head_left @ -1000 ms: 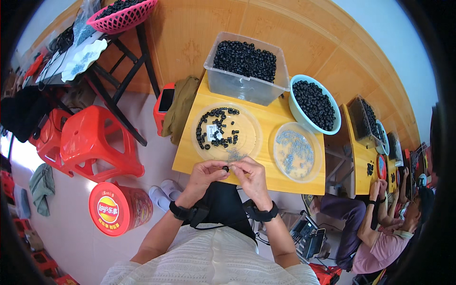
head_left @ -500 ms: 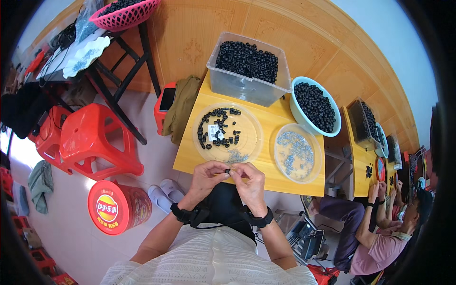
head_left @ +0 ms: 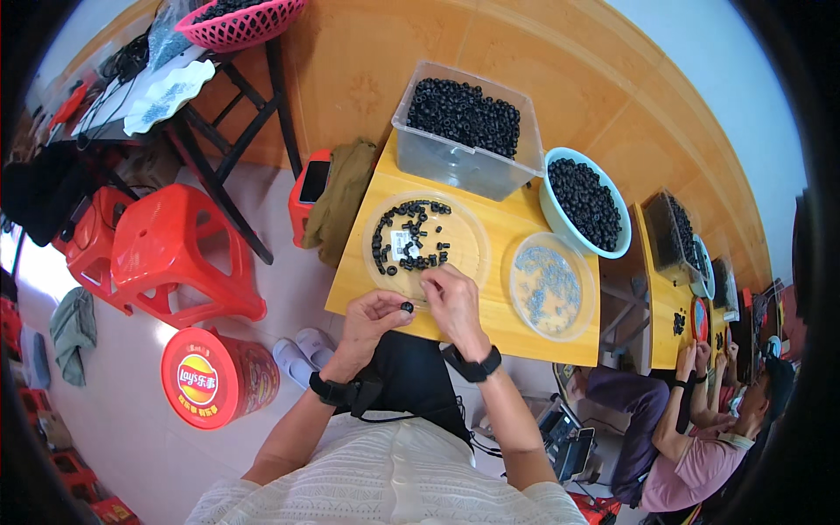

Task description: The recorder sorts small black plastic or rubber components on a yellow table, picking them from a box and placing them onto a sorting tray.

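Note:
My left hand (head_left: 372, 317) pinches a small round black plastic part (head_left: 407, 307) between thumb and fingertips, just off the table's front edge. My right hand (head_left: 455, 302) is over the near rim of a clear round tray (head_left: 473, 229), thumb and fingers drawn together. Whatever it may hold is too small to make out. On that tray several black parts (head_left: 381, 247) form a rough ring around a white label (head_left: 402, 245). The small silvery pieces at its near side are now covered by my right hand.
A second clear round lid (head_left: 577, 325) holds small silvery pieces (head_left: 549, 278). Behind stand a clear bin (head_left: 455, 164) and a pale blue bowl (head_left: 624, 234), both full of black parts. A red bucket (head_left: 249, 385) and red stools (head_left: 171, 241) are left. Another person (head_left: 700, 464) sits at right.
My hands have parted. The left keeps the black part and has shifted slightly left and down; the right has let go of it and moved forward over the tray.

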Tool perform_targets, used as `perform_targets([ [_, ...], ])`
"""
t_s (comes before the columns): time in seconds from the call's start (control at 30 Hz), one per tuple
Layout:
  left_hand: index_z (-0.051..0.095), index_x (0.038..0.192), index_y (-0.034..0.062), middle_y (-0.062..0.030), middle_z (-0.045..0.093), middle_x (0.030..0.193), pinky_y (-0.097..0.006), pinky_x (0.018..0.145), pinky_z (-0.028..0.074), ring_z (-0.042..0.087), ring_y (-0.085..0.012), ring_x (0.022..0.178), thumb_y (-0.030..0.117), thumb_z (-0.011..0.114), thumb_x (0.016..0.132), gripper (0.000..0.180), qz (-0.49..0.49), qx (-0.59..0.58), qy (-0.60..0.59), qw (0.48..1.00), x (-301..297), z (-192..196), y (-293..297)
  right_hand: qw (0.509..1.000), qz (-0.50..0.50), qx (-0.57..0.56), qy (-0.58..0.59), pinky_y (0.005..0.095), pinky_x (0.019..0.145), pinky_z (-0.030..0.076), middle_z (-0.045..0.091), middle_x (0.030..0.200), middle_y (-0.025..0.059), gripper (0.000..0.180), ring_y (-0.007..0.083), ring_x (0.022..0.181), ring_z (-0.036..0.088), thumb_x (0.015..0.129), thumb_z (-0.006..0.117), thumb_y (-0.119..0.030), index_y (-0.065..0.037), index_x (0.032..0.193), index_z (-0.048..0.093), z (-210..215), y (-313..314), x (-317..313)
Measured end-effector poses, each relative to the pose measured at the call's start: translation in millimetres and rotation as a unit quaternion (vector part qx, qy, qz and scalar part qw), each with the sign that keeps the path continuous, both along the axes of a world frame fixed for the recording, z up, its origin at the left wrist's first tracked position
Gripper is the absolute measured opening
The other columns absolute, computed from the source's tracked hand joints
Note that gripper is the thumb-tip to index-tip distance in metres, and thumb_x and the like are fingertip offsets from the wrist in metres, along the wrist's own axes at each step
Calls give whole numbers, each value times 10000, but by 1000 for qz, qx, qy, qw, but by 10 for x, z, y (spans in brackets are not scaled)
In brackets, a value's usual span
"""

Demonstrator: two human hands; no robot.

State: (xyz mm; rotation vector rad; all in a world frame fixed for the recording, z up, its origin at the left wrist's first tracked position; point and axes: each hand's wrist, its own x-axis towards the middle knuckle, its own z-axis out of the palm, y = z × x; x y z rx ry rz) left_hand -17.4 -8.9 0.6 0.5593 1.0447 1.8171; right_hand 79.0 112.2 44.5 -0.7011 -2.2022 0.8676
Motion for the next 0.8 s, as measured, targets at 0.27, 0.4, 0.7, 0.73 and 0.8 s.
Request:
perform_targets([
  [0.27,574,950,-14,-114,632,926,-269,772,511,623,-156,825,-47,617,770,188,-1,20,-43,999,-59,49,-98,971,104,159,-145,421,630,482,560,721,189,45,359,688,582,670,532,34,23,702,562,-362,315,-454],
  [0.4,563,962,-10,-139,624,976,-285,791,516,621,-173,851,-49,595,785,185,-9,21,-41,999,-78,78,-126,963,116,168,-178,420,621,483,570,715,187,43,362,680,588,665,521,38,27,692,553,-289,296,-505],
  [0.7,562,962,3,-134,620,978,-296,801,516,615,-176,872,-43,592,788,183,-33,51,-67,996,-65,88,-109,976,105,-183,-53,293,598,496,606,731,109,146,192,634,603,722,575,23,19,856,632,-250,356,-219],
  [0.73,562,962,3,-134,620,978,-296,801,516,615,-176,872,-43,592,788,183,-33,51,-67,996,-65,84,-109,935,114,-336,-7,262,603,496,608,736,69,140,138,641,596,758,591,-1,12,890,637,-216,336,-187],
  [0.8,559,948,3,-137,618,985,-294,798,517,615,-173,869,-40,594,787,170,-36,52,-70,995,-58,79,-104,914,116,-389,14,246,627,504,594,766,19,111,96,684,584,819,580,-47,6,908,619,-128,279,-56],
])
